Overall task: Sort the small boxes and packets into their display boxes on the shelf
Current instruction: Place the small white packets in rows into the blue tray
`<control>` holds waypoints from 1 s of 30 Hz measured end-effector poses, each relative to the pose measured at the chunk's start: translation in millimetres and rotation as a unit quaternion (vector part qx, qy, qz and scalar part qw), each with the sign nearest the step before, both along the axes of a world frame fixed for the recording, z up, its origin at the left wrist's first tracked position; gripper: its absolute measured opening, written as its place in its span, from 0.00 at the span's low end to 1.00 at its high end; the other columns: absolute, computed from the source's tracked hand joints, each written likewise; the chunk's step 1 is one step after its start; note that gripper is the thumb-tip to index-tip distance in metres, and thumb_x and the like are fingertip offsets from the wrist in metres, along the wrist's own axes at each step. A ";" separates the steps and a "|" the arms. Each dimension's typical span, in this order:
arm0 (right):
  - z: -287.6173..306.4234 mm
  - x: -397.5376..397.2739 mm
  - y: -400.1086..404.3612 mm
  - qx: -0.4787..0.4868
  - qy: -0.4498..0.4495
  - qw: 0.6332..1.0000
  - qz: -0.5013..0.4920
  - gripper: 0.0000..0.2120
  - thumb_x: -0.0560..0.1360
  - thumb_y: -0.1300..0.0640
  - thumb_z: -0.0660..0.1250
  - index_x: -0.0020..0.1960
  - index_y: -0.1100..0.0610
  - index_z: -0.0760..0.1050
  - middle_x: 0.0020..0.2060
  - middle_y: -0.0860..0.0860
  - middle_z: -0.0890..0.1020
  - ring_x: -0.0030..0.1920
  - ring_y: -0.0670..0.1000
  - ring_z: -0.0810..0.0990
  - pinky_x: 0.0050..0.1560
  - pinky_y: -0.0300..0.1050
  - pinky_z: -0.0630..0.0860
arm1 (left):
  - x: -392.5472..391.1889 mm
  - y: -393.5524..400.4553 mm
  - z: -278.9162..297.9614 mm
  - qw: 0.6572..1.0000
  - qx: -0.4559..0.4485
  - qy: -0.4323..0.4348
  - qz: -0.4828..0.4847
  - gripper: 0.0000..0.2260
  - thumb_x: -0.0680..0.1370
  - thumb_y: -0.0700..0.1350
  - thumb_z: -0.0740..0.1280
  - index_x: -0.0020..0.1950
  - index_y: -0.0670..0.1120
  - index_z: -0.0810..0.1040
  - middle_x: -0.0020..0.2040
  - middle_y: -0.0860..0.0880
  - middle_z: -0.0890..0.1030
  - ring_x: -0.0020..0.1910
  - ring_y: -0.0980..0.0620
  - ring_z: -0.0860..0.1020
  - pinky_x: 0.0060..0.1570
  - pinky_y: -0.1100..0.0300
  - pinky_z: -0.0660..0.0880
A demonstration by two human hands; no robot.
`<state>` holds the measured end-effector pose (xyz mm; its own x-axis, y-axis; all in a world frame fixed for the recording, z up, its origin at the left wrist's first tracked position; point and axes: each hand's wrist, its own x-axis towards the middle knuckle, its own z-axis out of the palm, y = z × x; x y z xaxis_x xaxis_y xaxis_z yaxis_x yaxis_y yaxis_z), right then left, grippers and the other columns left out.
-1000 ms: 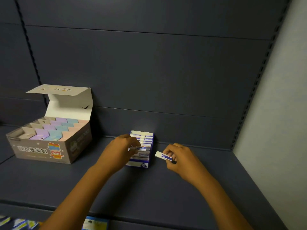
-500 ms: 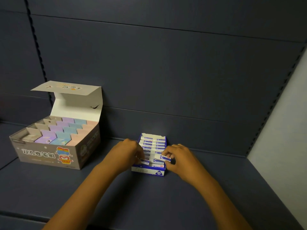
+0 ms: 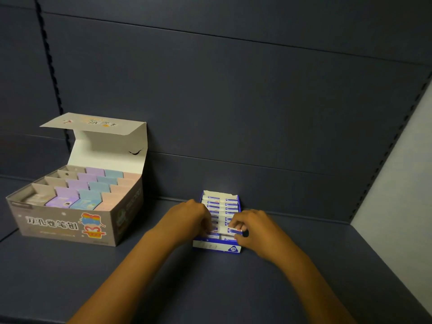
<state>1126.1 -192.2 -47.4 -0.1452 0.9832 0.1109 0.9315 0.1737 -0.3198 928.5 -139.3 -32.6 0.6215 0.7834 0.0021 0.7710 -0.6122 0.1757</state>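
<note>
A small blue and white display box (image 3: 217,247) stands on the dark shelf (image 3: 233,288), filled with two columns of white and blue packets (image 3: 221,203). My right hand (image 3: 256,231) pinches one white and blue packet (image 3: 231,230) over the box's front right slot. My left hand (image 3: 188,218) rests against the box's left side, its fingertips curled onto a packet in the front left row; what they grip is partly hidden.
A large grey display box (image 3: 67,224) with an open lid stands at the left, holding rows of purple, blue and pink small boxes. The shelf's back panel lies just behind, and a pale side wall (image 3: 397,195) closes the right.
My right hand carried its packet from beside the box to over the front right slot. My left hand stayed at the box's left side. The view shifted closer.
</note>
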 end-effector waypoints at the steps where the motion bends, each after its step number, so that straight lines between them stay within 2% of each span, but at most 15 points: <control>1: 1.3 -0.3 -0.1 -0.003 -0.003 1.000 -0.002 0.16 0.73 0.54 0.72 0.60 0.53 0.76 0.57 0.49 0.79 0.53 0.46 0.79 0.53 0.39 0.79 | -0.5 -0.2 1.0 1.000 0.000 0.000 -0.005 0.12 0.77 0.47 0.69 0.60 0.51 0.80 0.62 0.51 0.79 0.58 0.52 0.77 0.59 0.59 0.75; 7: 6.0 -2.9 1.7 0.001 -0.031 0.999 -0.010 0.13 0.73 0.55 0.72 0.57 0.51 0.77 0.53 0.49 0.79 0.48 0.43 0.77 0.52 0.38 0.78 | 0.5 -0.4 0.2 1.000 0.017 0.004 -0.020 0.12 0.77 0.48 0.69 0.60 0.52 0.80 0.61 0.52 0.79 0.58 0.53 0.77 0.58 0.59 0.75; 12: 7.8 -7.5 4.8 -0.022 -0.060 0.998 -0.023 0.14 0.73 0.55 0.72 0.58 0.50 0.77 0.57 0.50 0.77 0.52 0.47 0.78 0.53 0.41 0.78 | -4.9 0.9 0.2 0.999 0.027 0.008 -0.020 0.11 0.77 0.49 0.69 0.58 0.55 0.81 0.61 0.53 0.79 0.58 0.53 0.77 0.58 0.58 0.76; 18: 9.0 -10.5 7.2 -0.048 -0.088 0.995 -0.024 0.16 0.74 0.51 0.71 0.61 0.50 0.78 0.62 0.50 0.75 0.61 0.49 0.75 0.60 0.46 0.77 | -6.2 2.6 -2.5 0.999 0.034 0.002 -0.030 0.12 0.77 0.50 0.69 0.60 0.54 0.80 0.61 0.53 0.79 0.58 0.54 0.76 0.58 0.59 0.75; 30: 13.5 -11.5 5.2 -0.066 -0.065 0.995 -0.019 0.17 0.74 0.51 0.70 0.61 0.52 0.78 0.62 0.51 0.77 0.61 0.49 0.76 0.58 0.43 0.77 | -9.1 0.9 -2.2 0.999 0.024 -0.013 -0.030 0.12 0.77 0.49 0.68 0.61 0.54 0.79 0.61 0.53 0.79 0.57 0.54 0.77 0.57 0.60 0.75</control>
<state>1114.6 -187.0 -33.9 -0.1132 0.9928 -0.0380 0.9716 0.1026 -0.2131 919.5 -138.3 -34.9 0.6662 0.7437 0.0545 0.7287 -0.6648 0.1647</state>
